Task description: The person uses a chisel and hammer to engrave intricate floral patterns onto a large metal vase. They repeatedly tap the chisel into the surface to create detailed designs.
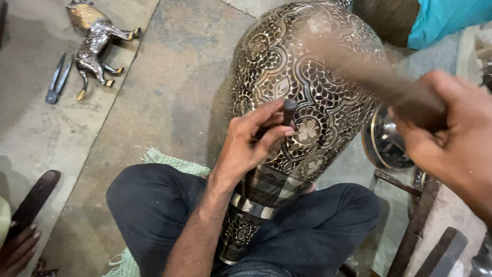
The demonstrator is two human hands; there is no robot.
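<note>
A large engraved metal vase (302, 66), black with silver floral and scale patterns, lies tilted across my lap, its neck between my crossed legs. My left hand (251, 143) pinches a short dark chisel (289, 110) upright against the vase's belly. My right hand (451, 133) grips a wooden mallet (369, 77), blurred with motion, raised to the right of the chisel.
A metal horse figure (95, 38) and a pair of dividers (57, 79) lie on the concrete floor at far left. A round engraved metal piece (387, 143) and dark iron bars (415, 220) sit at right. Another person's hand (18, 251) shows at bottom left, another person's turquoise clothing (446, 18) at top right.
</note>
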